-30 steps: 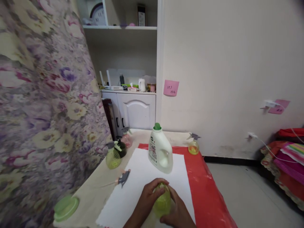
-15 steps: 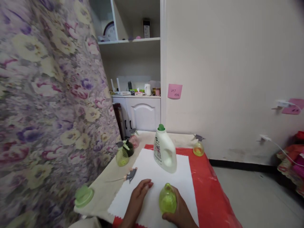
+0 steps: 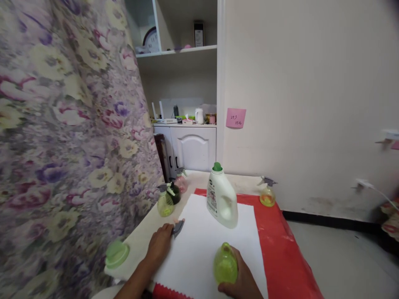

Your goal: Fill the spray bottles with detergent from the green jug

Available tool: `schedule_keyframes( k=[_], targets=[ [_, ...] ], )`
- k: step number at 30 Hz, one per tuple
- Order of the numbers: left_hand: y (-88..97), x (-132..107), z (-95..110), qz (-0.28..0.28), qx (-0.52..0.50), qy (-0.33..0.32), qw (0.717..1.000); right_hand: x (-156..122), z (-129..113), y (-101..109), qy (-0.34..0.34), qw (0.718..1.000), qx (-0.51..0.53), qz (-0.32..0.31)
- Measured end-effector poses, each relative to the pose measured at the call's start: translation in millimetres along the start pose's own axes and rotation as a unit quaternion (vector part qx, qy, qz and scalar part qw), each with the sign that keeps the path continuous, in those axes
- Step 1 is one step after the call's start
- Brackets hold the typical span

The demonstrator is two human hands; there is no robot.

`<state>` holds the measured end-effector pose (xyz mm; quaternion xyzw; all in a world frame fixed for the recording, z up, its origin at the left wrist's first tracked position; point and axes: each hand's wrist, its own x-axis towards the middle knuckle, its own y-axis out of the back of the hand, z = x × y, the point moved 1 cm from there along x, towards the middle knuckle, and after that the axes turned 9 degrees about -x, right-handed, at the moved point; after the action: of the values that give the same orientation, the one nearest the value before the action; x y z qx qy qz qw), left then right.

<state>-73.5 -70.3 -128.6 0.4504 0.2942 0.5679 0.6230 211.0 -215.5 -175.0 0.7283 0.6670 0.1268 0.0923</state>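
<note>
My right hand (image 3: 243,281) is wrapped round a small green bottle (image 3: 225,265) with no top, standing on the white sheet (image 3: 205,245). My left hand (image 3: 160,245) lies on the loose grey spray head (image 3: 178,228) at the sheet's left edge, fingers closing over it. A white detergent jug (image 3: 222,198) with a green cap stands upright just beyond the green bottle.
Spray bottles stand at the back: green (image 3: 165,203), dark (image 3: 174,194), pink (image 3: 181,182) on the left, a yellow-orange one (image 3: 267,195) on the right. A green lid (image 3: 116,254) sits at the table's left corner. Red cloth (image 3: 280,245) covers the right side; flowered curtain (image 3: 62,145) hangs left.
My left hand left the green bottle and moved left to the grey spray head. My right hand kept hold of the bottle. The view turned a little leftward.
</note>
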Motion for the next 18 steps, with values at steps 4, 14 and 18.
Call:
schedule_keyframes(
  k=[4,14,18],
  targets=[
    [3.2,7.7,4.2,-0.03,0.034,-0.023,0.999,0.5,-1.2,0.4,-0.004,1.0,-0.019,-0.009],
    [44.4,-11.8,61.6,-0.002,-0.076,-0.067,0.995,2.0,4.6,1.6,0.03,0.999,0.011,-0.015],
    [62.4,-35.9,103.7,0.023,-0.204,-0.08,0.975,2.7,8.7,0.8,0.046,0.999,0.021,-0.012]
  ],
)
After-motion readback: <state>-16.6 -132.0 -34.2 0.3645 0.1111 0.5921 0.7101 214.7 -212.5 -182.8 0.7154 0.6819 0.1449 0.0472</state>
